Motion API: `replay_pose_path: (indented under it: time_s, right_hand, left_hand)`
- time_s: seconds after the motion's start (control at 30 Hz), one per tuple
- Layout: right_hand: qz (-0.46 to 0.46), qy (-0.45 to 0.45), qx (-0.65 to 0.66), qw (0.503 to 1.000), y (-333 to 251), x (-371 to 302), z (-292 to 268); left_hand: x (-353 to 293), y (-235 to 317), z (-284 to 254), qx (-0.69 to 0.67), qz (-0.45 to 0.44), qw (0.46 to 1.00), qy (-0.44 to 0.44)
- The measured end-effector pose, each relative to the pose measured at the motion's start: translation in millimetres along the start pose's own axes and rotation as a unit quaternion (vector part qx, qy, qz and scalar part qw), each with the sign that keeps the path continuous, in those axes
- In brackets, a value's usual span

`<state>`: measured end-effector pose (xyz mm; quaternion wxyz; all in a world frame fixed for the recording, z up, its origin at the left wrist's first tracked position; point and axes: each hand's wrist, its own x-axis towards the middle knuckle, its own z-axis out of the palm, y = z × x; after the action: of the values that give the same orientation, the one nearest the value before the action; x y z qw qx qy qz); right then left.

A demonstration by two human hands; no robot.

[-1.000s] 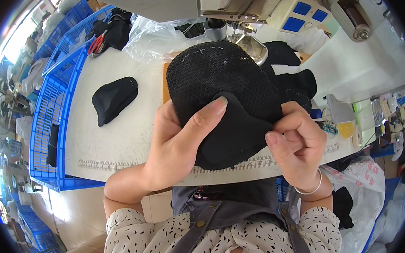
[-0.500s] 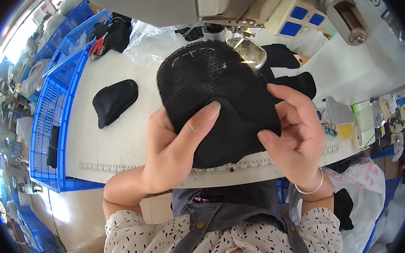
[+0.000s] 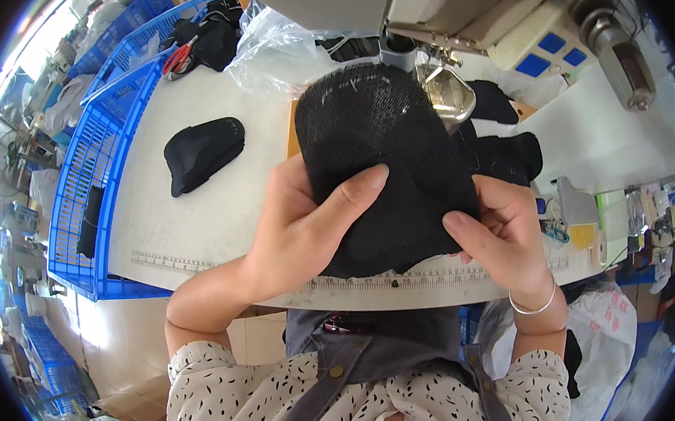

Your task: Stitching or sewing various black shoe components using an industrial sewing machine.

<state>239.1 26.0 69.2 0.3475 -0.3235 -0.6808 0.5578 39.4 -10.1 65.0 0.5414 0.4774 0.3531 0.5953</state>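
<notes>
Between my two hands I hold a black fabric piece (image 3: 401,222), with open mesh at its far end and smoother cloth nearer me. My left hand (image 3: 299,225) is closed on its left side, thumb pressed on top and the fingers hidden underneath. On the right edge, my right hand (image 3: 511,237) pinches the cloth between thumb and curled fingers. Just beyond the piece is the sewing machine's needle area, with a clear guard (image 3: 448,97). A smaller black shaped piece (image 3: 204,151) lies apart on the white table to the left.
A blue plastic basket (image 3: 95,219) stands along the table's left edge. Red-handled scissors (image 3: 180,59) lie at the far left, beside clear plastic film (image 3: 280,54). More black pieces (image 3: 510,158) rest right of the machine. A printed ruler strip (image 3: 428,278) runs along the front edge.
My right hand's fingers have drawn down and in against the fabric edge, where its index finger was raised before. The cloth lies smoother under my left thumb. The whole view has shifted slightly.
</notes>
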Motion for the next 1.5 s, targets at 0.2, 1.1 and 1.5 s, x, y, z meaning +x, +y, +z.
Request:
replay_pose_path:
  time_s: [0.2,1.1,1.5]
  right_hand:
    - [0.001,-0.044,-0.023,0.999,-1.0,10.7,1.9]
    - [-0.007,0.081,0.080,0.993,3.6,42.3,-6.1]
    - [-0.016,0.080,0.079,0.993,4.5,42.6,-5.9]
  left_hand:
    - [6.0,-6.8,-15.6,0.107,-0.050,0.993,-0.007]
    - [100.7,19.6,-18.7,0.016,-0.137,0.990,-0.040]
    - [103.1,19.2,-20.3,0.020,-0.105,0.992,-0.064]
